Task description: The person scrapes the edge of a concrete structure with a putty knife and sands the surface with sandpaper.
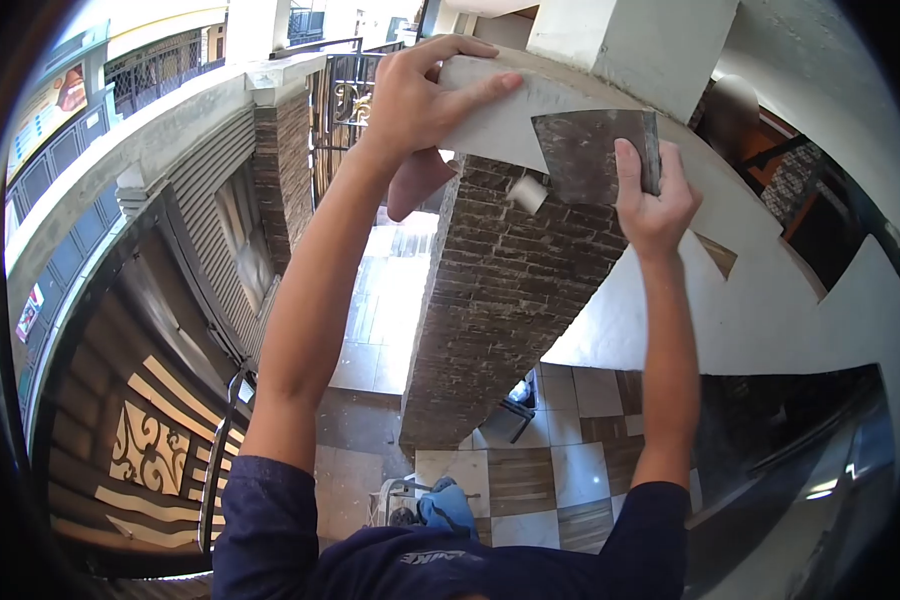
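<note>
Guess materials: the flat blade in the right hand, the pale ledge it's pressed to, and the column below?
Flat grey trowel blade in the right hand: looks like steel, dull and smeared with mortar or putty. Pale ledge gripped by the left hand: apparently plaster or cement render, matte and off-white. Brown column: brick or brick-look tile, with coursed joints and a rough face; which one is unclear.

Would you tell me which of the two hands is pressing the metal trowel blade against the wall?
The right hand presses the trowel; the left hand grips the white ledge instead.
</note>
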A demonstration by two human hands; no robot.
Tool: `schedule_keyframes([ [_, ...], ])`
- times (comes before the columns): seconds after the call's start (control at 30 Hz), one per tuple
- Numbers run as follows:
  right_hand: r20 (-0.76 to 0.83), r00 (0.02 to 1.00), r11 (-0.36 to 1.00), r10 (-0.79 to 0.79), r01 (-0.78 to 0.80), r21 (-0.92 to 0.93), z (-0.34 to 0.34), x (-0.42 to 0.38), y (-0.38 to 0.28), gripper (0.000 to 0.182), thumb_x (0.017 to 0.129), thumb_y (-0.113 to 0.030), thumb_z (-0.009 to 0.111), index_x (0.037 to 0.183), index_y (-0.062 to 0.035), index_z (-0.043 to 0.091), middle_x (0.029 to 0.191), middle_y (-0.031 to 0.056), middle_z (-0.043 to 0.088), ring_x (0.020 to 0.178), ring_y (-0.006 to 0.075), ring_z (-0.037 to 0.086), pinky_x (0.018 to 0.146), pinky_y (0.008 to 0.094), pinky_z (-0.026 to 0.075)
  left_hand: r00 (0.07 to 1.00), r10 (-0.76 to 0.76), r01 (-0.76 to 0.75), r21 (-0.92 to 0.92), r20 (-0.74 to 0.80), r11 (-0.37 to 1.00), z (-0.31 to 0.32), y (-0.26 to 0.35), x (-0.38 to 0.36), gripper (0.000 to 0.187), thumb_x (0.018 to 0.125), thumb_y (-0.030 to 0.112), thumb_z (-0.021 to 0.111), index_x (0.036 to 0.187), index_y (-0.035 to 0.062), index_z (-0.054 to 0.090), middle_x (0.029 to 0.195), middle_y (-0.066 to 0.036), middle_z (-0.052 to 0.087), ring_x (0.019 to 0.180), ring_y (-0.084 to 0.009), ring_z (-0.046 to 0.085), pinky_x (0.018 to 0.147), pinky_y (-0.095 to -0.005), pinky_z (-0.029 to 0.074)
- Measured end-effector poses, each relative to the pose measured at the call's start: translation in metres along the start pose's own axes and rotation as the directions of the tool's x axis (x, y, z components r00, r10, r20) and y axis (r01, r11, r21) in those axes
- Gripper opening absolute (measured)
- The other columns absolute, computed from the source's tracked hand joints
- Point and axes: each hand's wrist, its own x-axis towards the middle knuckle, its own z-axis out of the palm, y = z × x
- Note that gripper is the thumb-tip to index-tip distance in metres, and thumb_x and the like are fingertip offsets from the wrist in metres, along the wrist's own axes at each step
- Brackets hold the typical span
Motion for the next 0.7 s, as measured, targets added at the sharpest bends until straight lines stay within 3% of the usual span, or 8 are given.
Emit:
schedule_keyframes([
  [0.1,0.334,0.93,0.988,-0.153,0.151,0.034,-0.011,0.032,-0.005,0.024,0.092,-0.027,0.072,0.089,-0.0037,0.063,0.06,0.0061,0.061,0.048,0.0161,0.058,0.047,0.0295,0.044,1.0,0.004,-0.004,0.015,0.027,1.0,-0.004,-0.002,0.002,0.05,0.078,0.051,0.08,0.107,0.0108,0.074,0.085,-0.01,0.074,0.077,-0.0183,0.073,0.073,-0.0314,0.059],
  [0.13,0.332,0.931,0.988,-0.154,0.151,0.037,-0.013,0.042,-0.007,0.024,0.092,-0.027,0.072,0.089,-0.0037,0.063,0.06,0.0061,0.061,0.048,0.0161,0.058,0.047,0.0295,0.044,0.999,0.025,-0.025,0.019,0.029,0.999,-0.004,-0.003,0.003,0.049,0.078,0.051,0.08,0.106,0.0109,0.075,0.085,-0.009,0.074,0.077,-0.0183,0.073,0.073,-0.0316,0.059],
  [0.2,0.488,0.815,0.946,-0.313,0.311,0.087,-0.015,0.06,-0.011,0.029,0.091,-0.032,0.071,0.091,-0.004,0.064,0.063,0.0086,0.063,0.051,0.0208,0.06,0.049,0.0323,0.045,0.998,0.051,-0.052,0.023,0.03,0.998,-0.005,-0.002,0.003,0.049,0.078,0.051,0.08,0.105,0.0108,0.075,0.085,-0.009,0.074,0.077,-0.018,0.073,0.074,-0.0318,0.059],
  [0.23,0.535,0.795,0.952,-0.286,0.298,0.067,-0.018,0.068,-0.015,0.03,0.09,-0.035,0.071,0.091,-0.005,0.064,0.066,0.01,0.064,0.054,0.0232,0.063,0.051,0.0343,0.046,0.998,0.052,-0.052,0.023,0.028,0.998,-0.005,-0.002,0.003,0.048,0.078,0.051,0.08,0.105,0.0107,0.075,0.085,-0.009,0.074,0.077,-0.018,0.073,0.074,-0.0319,0.059],
  [0.4,0.532,0.719,0.843,-0.448,0.537,-0.015,-0.026,0.103,-0.038,0.024,0.089,-0.031,0.07,0.091,-0.0084,0.063,0.068,0.009,0.063,0.058,0.0258,0.062,0.053,0.0364,0.046,0.998,0.067,-0.067,-0.01,0.005,0.998,-0.003,-0.004,0.002,0.048,0.078,0.051,0.08,0.103,0.0105,0.075,0.084,-0.01,0.074,0.075,-0.0184,0.073,0.072,-0.0323,0.059],
  [0.47,0.557,0.638,0.725,-0.532,0.683,-0.09,-0.023,0.111,-0.043,0.022,0.089,-0.031,0.069,0.093,-0.01,0.063,0.068,0.0092,0.062,0.06,0.0273,0.061,0.054,0.0379,0.046,0.996,0.093,-0.093,-0.003,-0.007,0.996,-0.003,-0.004,0.002,0.048,0.078,0.051,0.079,0.103,0.0105,0.075,0.084,-0.01,0.074,0.074,-0.0186,0.073,0.071,-0.0322,0.059],
  [0.7,0.608,0.548,0.677,-0.574,0.735,-0.023,-0.011,0.11,-0.05,0.018,0.087,-0.027,0.071,0.095,-0.0123,0.066,0.069,0.0088,0.063,0.061,0.0255,0.063,0.055,0.038,0.047,0.998,0.067,-0.067,-0.033,-0.01,0.997,-0.001,-0.005,0.0,0.049,0.078,0.052,0.079,0.104,0.0107,0.074,0.083,-0.009,0.074,0.073,-0.018,0.073,0.07,-0.0312,0.06],
])
